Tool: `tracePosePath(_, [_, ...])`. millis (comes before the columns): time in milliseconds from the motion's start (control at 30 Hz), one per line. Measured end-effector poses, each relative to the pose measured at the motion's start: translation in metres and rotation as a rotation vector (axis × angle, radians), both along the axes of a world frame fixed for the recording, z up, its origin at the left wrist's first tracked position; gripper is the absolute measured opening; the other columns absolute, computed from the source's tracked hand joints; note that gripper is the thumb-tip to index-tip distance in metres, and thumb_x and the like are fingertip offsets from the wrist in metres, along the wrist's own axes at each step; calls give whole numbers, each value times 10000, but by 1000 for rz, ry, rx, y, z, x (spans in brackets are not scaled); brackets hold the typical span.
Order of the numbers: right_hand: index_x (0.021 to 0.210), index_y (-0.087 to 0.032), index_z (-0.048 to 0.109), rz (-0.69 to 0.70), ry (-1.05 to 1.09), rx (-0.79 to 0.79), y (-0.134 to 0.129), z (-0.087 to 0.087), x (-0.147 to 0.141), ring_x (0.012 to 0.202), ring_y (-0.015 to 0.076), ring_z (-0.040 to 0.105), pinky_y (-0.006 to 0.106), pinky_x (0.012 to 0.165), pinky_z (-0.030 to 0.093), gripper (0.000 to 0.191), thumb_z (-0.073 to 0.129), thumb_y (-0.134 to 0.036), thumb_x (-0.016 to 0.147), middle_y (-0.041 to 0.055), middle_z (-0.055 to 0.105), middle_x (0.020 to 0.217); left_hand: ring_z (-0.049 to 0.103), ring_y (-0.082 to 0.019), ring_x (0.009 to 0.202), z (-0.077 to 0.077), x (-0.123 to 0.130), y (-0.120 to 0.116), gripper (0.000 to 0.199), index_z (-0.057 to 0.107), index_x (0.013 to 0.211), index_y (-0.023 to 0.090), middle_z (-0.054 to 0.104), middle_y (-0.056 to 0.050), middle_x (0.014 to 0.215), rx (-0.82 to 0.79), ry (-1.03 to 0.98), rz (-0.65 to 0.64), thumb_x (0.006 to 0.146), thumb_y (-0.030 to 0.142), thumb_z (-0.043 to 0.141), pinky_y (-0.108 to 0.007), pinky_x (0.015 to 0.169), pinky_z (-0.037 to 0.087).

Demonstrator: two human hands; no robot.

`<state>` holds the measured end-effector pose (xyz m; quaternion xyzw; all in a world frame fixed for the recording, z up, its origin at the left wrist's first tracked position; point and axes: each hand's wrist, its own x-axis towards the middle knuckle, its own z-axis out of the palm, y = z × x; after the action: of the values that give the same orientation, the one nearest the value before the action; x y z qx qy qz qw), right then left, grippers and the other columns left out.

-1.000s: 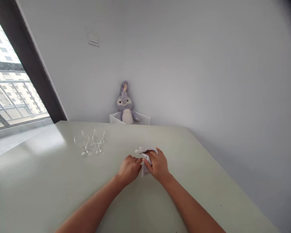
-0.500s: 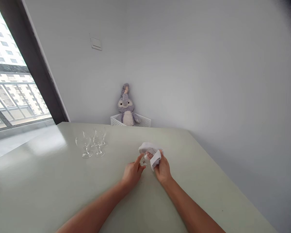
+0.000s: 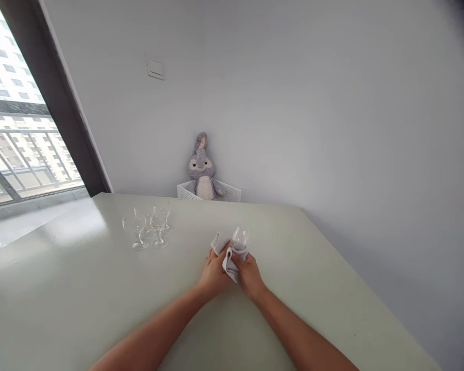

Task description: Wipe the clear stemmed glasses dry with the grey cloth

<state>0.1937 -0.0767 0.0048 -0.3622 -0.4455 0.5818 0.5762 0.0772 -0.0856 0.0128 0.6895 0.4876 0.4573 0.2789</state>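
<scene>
A light grey cloth is bunched between my two hands, around the lower part of a clear stemmed glass. The bowl of that glass sticks up beyond the cloth, while its stem and foot are hidden. My left hand is closed at the cloth's left side, with a folded corner showing above its fingers. From the right, my right hand grips the cloth, thumb pressed on the front fold. Further left on the table, several clear stemmed glasses stand upright in a close group.
The pale green glossy table stretches to the walls. Behind its far edge, a purple plush toy sits in a white perforated basket. A dark-framed window is at the left, and a light switch is on the wall.
The glass has turned so its bowl points away from me, and the cloth has moved from the bowl to its lower part. My left hand has shifted from the glass's foot onto the cloth.
</scene>
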Motion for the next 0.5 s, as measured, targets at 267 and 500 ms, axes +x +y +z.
tracePosePath(267, [841,-147,584,-82,-662,230,-4,4,11,685,177,537,276,608,412,315,488,-437,766,43,612,762,463,-232,1099,23,-16,7,625,307,1272,229,503,-115,1190,-140,-498,-102,722,348,580,-387,902,355])
tracePosePath(500, [887,-162,555,-291,-1290,675,-6,14,17,862,236,497,395,802,346,206,434,-314,818,84,599,828,507,-223,1056,29,-5,-12,569,358,1094,238,569,-87,1076,-98,-622,-82,633,304,685,-390,892,379])
